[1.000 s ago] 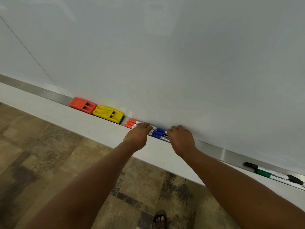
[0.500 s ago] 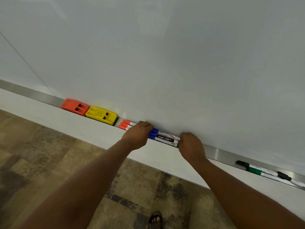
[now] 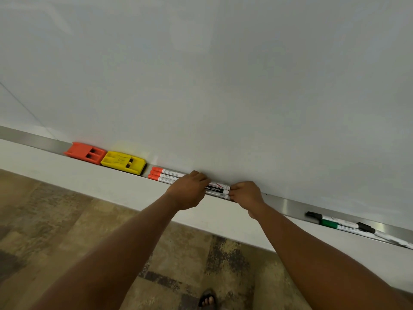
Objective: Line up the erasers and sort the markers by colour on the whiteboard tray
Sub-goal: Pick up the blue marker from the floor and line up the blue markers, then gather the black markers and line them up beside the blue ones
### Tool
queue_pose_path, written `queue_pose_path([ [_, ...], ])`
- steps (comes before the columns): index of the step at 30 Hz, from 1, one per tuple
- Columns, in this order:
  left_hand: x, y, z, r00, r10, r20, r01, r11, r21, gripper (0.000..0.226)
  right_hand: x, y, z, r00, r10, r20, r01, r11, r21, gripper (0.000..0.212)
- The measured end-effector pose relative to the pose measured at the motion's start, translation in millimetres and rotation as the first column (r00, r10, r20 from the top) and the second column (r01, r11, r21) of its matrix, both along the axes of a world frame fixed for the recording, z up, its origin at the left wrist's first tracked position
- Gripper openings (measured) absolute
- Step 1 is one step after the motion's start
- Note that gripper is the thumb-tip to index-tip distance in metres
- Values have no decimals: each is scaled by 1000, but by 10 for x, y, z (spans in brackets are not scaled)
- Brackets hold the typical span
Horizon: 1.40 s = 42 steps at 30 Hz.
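Nearest you, the patterned floor [image 3: 67, 231] and a sandalled foot [image 3: 207, 298] sit below a pale ledge [image 3: 89, 182] that runs under the tray.

Your left hand [image 3: 190, 190] lies over the middle of the marker row, fingers curled down onto the barrels; whether it grips or only presses them cannot be told. Your right hand [image 3: 244, 194] is curled at the right-hand ends of the white-barrelled markers [image 3: 218, 190], fingertips against those ends. Their cap colour is hidden under your left hand.

Judgement: the step in hand is squaring up this middle group against the red markers [image 3: 163, 174], which lie three abreast just left of your left hand. The erasers look settled: the orange eraser [image 3: 86, 152] and yellow eraser [image 3: 123, 162] sit end to end, touching, at the left.

The next move likely calls for the far-right group: black marker [image 3: 315, 215], green marker [image 3: 333, 224] and another black-capped marker [image 3: 366, 228] lie mixed and loose.

Edges: the whiteboard tray [image 3: 286, 203] is narrow, with the whiteboard [image 3: 201, 74] directly behind and an open front lip; slide along it, not outward. Bare tray lies between your right hand and the far group, well apart.
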<state>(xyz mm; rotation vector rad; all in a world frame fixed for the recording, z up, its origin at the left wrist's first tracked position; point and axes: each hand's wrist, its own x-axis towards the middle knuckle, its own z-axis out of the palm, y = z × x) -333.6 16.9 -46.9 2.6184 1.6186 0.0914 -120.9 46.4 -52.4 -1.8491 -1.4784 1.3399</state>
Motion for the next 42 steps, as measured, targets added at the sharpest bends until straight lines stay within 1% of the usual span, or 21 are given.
queue_pose_path([
  [2,-16,-1,-4,1000,6,-12,-6,1000,9,32,17,0,14,1000,17,-12,-17,1000,-5,12],
  [4,-17,-11,1,1000,8,-7,-8,1000,12,30,21,-11,32,998,59,26,-59,998,13,12],
  [6,-3,-17,25,1000,9,-6,-9,1000,22,28,50,-46,52,992,82,91,-88,994,64,14],
  [8,38,-11,57,1000,4,0,-4,999,38,28,142,-107,84,976,104,194,-133,980,145,18],
  [11,175,1,103,999,-39,7,39,998,59,30,377,-217,155,931,132,339,-232,933,274,23],
  [13,324,1,139,998,-51,44,48,995,82,29,573,-270,207,894,146,424,-304,893,332,26],
  [17,693,8,227,984,-115,138,99,988,115,25,1011,-333,301,807,207,553,-445,829,339,29],
  [20,969,4,295,971,-157,180,140,985,106,26,1321,-392,363,754,203,625,-493,804,333,29],
  [22,1156,-9,329,968,-173,180,158,983,95,28,1503,-438,402,733,178,657,-498,798,339,29],
  [25,1430,-29,376,965,-196,175,186,980,77,29,1750,-500,443,730,137,669,-479,801,359,29],
  [29,1820,9,403,964,-243,112,238,970,55,30,2088,-598,489,714,97,693,-455,816,355,30],
  [31,2027,49,382,967,-235,97,240,970,-45,35,2291,-649,504,702,68,708,-440,824,357,29],
  [33,2241,95,345,969,-245,42,249,954,-166,43,2521,-703,518,688,43,724,-425,833,354,28],
  [35,2459,132,286,961,-275,-2,268,939,-217,49,2775,-746,534,674,12,739,-403,844,355,27],
  [37,2669,153,240,954,-300,-15,289,930,-225,47,3035,-779,544,655,-15,756,-380,858,346,26],
  [40,2977,169,200,942,-335,-28,323,926,-194,37,3400,-827,532,612,-22,791,-347,890,294,24],
  [42,3156,178,198,944,-328,-33,317,931,-178,31,3611,-847,502,586,-20,810,-326,909,259,25],
])
